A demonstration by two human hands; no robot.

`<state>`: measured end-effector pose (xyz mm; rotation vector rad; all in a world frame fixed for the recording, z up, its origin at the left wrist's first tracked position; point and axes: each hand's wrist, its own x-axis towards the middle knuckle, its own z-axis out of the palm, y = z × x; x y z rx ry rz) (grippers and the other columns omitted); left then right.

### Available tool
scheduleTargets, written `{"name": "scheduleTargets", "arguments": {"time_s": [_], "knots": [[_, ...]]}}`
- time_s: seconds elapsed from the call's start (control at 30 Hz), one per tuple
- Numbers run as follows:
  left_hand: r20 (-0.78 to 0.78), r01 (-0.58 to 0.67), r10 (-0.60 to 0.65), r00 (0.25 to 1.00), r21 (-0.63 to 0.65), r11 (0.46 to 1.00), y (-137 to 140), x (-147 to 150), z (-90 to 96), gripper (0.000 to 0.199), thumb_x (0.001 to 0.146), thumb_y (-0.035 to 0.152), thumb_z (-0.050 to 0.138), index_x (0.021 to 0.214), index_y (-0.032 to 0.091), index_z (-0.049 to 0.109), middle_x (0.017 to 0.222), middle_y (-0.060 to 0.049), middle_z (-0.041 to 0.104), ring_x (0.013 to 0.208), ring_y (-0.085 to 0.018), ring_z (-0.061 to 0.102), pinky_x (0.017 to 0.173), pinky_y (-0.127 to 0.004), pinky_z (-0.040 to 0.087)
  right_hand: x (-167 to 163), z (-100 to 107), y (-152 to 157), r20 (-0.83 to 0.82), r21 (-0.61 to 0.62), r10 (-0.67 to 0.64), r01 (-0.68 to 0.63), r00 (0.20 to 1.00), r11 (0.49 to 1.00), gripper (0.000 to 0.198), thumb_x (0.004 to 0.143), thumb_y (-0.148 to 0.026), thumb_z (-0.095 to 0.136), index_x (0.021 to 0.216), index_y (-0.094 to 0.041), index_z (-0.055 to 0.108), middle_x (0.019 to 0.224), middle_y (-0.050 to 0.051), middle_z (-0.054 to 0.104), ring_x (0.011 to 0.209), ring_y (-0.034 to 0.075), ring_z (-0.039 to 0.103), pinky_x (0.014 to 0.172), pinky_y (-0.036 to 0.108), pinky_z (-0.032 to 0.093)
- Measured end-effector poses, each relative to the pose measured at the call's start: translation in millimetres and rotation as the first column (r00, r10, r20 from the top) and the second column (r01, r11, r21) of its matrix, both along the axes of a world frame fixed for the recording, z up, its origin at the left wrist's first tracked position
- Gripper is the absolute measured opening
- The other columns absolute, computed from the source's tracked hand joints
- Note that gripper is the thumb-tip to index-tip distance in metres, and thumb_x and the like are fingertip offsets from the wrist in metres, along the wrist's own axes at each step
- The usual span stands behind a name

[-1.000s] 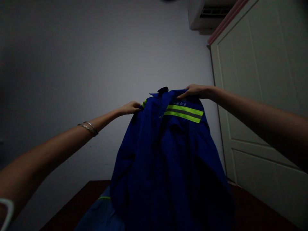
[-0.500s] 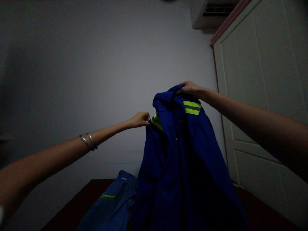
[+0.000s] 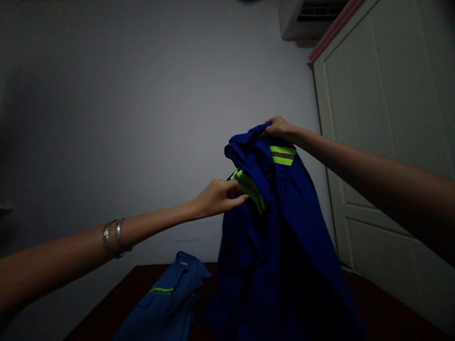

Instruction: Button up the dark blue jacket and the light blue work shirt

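A dark blue work jacket (image 3: 295, 208) with yellow-and-grey reflective strips hangs from my raised hands, its long body dropping toward the dark red surface below. My right hand (image 3: 279, 127) is closed on the jacket at the top, beside the collar. At the other shoulder, my left hand (image 3: 222, 196) is at the edge of the reflective strip (image 3: 251, 188), fingers curled and thumb in front. That shoulder is folded inward over the front. Two silver bracelets (image 3: 115, 235) circle my left wrist. The jacket's lower end is lost in shadow.
A lighter blue garment (image 3: 167, 298) with a yellow-green stripe lies on the dark red surface (image 3: 103, 305) at lower left. A pale wall (image 3: 159, 104) stands behind. White panelled doors (image 3: 377, 118) rise on the right, near a wall-mounted unit (image 3: 296, 23) high up.
My left hand has moved right and slightly down, and the shoulder strip beside it has folded inward. My right hand has stayed almost in place on the jacket. More of the lighter garment shows.
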<state>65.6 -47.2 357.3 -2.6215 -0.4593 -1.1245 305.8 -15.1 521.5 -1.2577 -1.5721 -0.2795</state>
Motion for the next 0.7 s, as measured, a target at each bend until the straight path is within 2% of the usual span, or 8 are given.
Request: {"name": "scheduleTargets", "arguments": {"time_s": [0.07, 0.1, 0.2, 0.27, 0.43, 0.53, 0.63, 0.7], "knots": [[-0.033, -0.069, 0.064, 0.997, -0.153, 0.986, -9.6, 7.7, -4.2, 0.038, 0.075, 0.048, 0.053, 0.061, 0.014, 0.059, 0.049, 0.000, 0.051, 0.044, -0.007, 0.043, 0.045, -0.022, 0.031, 0.3, 1.3, -1.1, 0.023, -0.002, -0.054, 0.054, 0.998, 0.999, 0.026, 0.057, -0.018, 0.069, 0.081, -0.012, 0.063, 0.062, 0.003, 0.059, 0.060, 0.017, 0.056, 0.059, 0.029, 0.050], [-0.061, -0.106, 0.094, 0.994, -0.252, 0.962, -13.3, 11.7, -5.8, 0.043, 0.074, 0.053, 0.051, 0.057, 0.014, 0.058, 0.047, -0.001, 0.052, 0.042, -0.008, 0.044, 0.043, -0.023, 0.031, 0.1, 1.9, -2.0, 0.035, -0.002, -0.076, 0.076, 0.996, 0.997, 0.026, 0.056, -0.018, 0.068, 0.081, -0.012, 0.063, 0.063, 0.003, 0.060, 0.063, 0.018, 0.056, 0.060, 0.030, 0.050], [-0.137, -0.169, 0.114, 0.984, -0.521, 0.837, -18.2, 24.0, -10.0, 0.051, 0.071, 0.062, 0.049, 0.051, 0.016, 0.056, 0.048, -0.005, 0.057, 0.038, -0.010, 0.049, 0.040, -0.024, 0.034, -1.0, 3.2, -5.1, 0.064, 0.025, -0.100, 0.098, 0.993, 0.995, 0.023, 0.055, -0.015, 0.067, 0.077, -0.011, 0.062, 0.068, 0.006, 0.061, 0.074, 0.023, 0.058, 0.067, 0.031, 0.049], [-0.152, -0.164, 0.087, 0.985, -0.620, 0.767, -16.4, 32.4, -13.3, 0.052, 0.068, 0.065, 0.050, 0.051, 0.016, 0.055, 0.049, -0.007, 0.059, 0.038, -0.011, 0.051, 0.040, -0.024, 0.037, -1.4, 3.2, -6.5, 0.074, 0.047, -0.094, 0.091, 0.993, 0.995, 0.021, 0.054, -0.013, 0.065, 0.075, -0.011, 0.061, 0.069, 0.007, 0.061, 0.080, 0.025, 0.057, 0.071, 0.032, 0.049], [-0.177, -0.150, 0.027, 0.984, -0.729, 0.668, -6.0, 52.7, -25.4, 0.048, 0.064, 0.060, 0.059, 0.049, 0.014, 0.054, 0.047, -0.007, 0.059, 0.038, -0.012, 0.053, 0.041, -0.023, 0.042, 0.3, 1.2, -8.0, 0.085, 0.088, -0.118, 0.110, 0.989, 0.990, 0.021, 0.054, -0.009, 0.062, 0.075, -0.011, 0.060, 0.070, 0.008, 0.060, 0.088, 0.026, 0.053, 0.078, 0.032, 0.047], [-0.168, -0.165, 0.051, 0.984, -0.783, 0.600, -2.6, 58.0, -32.4, 0.033, 0.068, 0.042, 0.062, 0.052, 0.014, 0.056, 0.049, -0.004, 0.060, 0.040, -0.012, 0.055, 0.043, -0.024, 0.044, 5.4, -0.1, -7.7, 0.090, 0.112, -0.172, 0.162, 0.981, 0.980, 0.019, 0.056, -0.011, 0.063, 0.075, -0.011, 0.060, 0.072, 0.009, 0.061, 0.087, 0.026, 0.053, 0.078, 0.032, 0.047], [-0.078, -0.131, 0.117, 0.990, -0.812, 0.569, 4.0, 48.7, -31.5, 0.021, 0.070, 0.024, 0.058, 0.052, 0.014, 0.055, 0.046, -0.001, 0.056, 0.044, -0.012, 0.056, 0.048, -0.025, 0.047, 15.6, -1.1, -6.9, 0.082, 0.109, -0.212, 0.203, 0.974, 0.973, 0.019, 0.057, -0.012, 0.064, 0.075, -0.011, 0.061, 0.076, 0.010, 0.061, 0.083, 0.025, 0.055, 0.076, 0.033, 0.047], [0.025, -0.073, 0.166, 0.986, -0.824, 0.561, 15.1, 31.7, -24.0, 0.018, 0.070, 0.019, 0.056, 0.053, 0.013, 0.056, 0.045, 0.000, 0.054, 0.045, -0.011, 0.055, 0.053, -0.026, 0.048, 23.2, -2.0, -6.6, 0.069, 0.099, -0.214, 0.207, 0.974, 0.973, 0.021, 0.057, -0.013, 0.066, 0.078, -0.011, 0.062, 0.076, 0.009, 0.062, 0.080, 0.024, 0.055, 0.073, 0.034, 0.047]]}}
